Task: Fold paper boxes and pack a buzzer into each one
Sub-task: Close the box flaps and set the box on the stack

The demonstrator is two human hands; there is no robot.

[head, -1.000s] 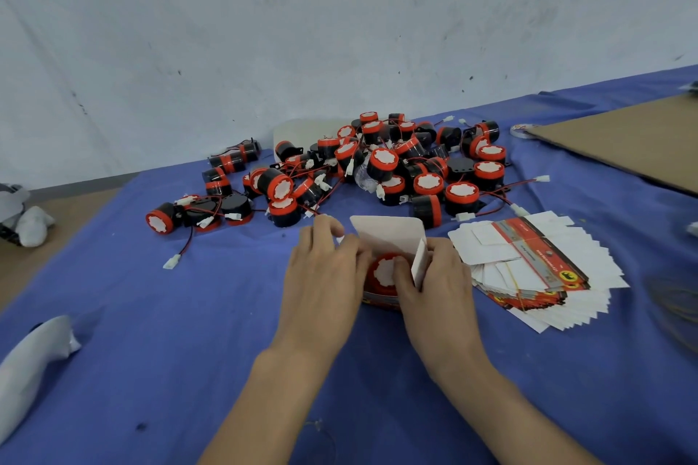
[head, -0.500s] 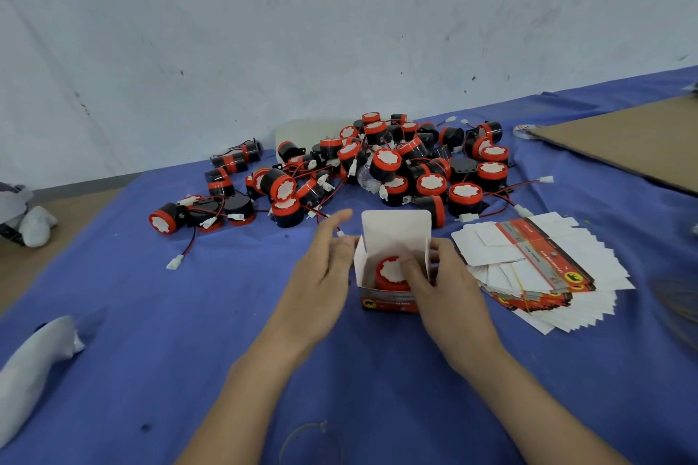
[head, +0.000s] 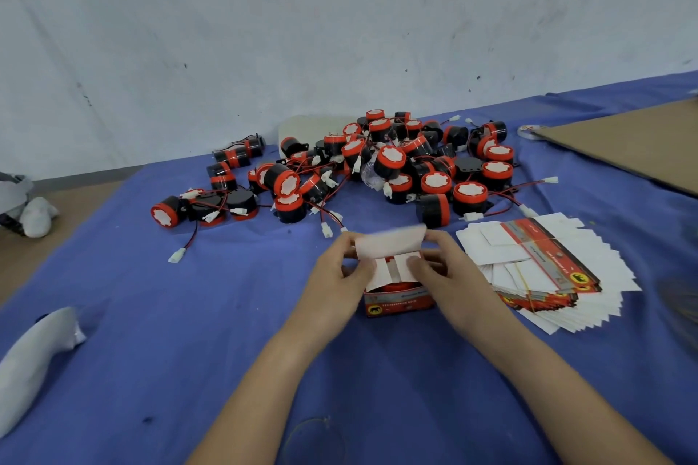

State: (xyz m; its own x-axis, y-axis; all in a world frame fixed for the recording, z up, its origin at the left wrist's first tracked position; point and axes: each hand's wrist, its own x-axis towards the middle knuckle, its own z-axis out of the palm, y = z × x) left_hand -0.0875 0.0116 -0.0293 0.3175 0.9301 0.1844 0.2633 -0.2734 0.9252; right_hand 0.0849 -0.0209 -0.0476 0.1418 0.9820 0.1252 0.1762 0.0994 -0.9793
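Grip, left hand (head: 332, 276): fingers curled round the left end of the lid flap, thumb laid on the left inner flap; it holds the red paper box.
Grip, right hand (head: 449, 276): mirrors the left; fingers curled round the right end of the lid flap, thumb on the right inner flap; it holds the same box.
Red paper box (head: 398, 304): small printed carton, upright on the surface between the two hands; its front panel, with a black animal mark in a yellow disc, faces the camera.
Lid flap (head: 389, 243): white inner face, motion-blurred, bent forward above the box opening, not tucked in.
Inner flaps (head: 381, 270): two white side flaps folded inward over the opening, with a narrow gap between them.
Packed buzzer (head: 393, 287): round, red-rimmed; sits inside the box, only a red strip showing beneath the inner flaps.
Loose buzzers (head: 396, 166): heap of black cylinders with red caps, beyond the box and trailing away to its far left; red and black leads end in white plugs, the nearest just beyond the left hand.
Box blanks (head: 547, 268): fanned stack of flat white-and-red card, just right of the box, near the right hand.
Surface (head: 189, 313): blue cloth under the box and everything around it.
Cardboard sheet (head: 634, 140): brown, flat, well apart from the box, beyond it to the right.
White bundle (head: 34, 351): soft pale object, well left of the box.
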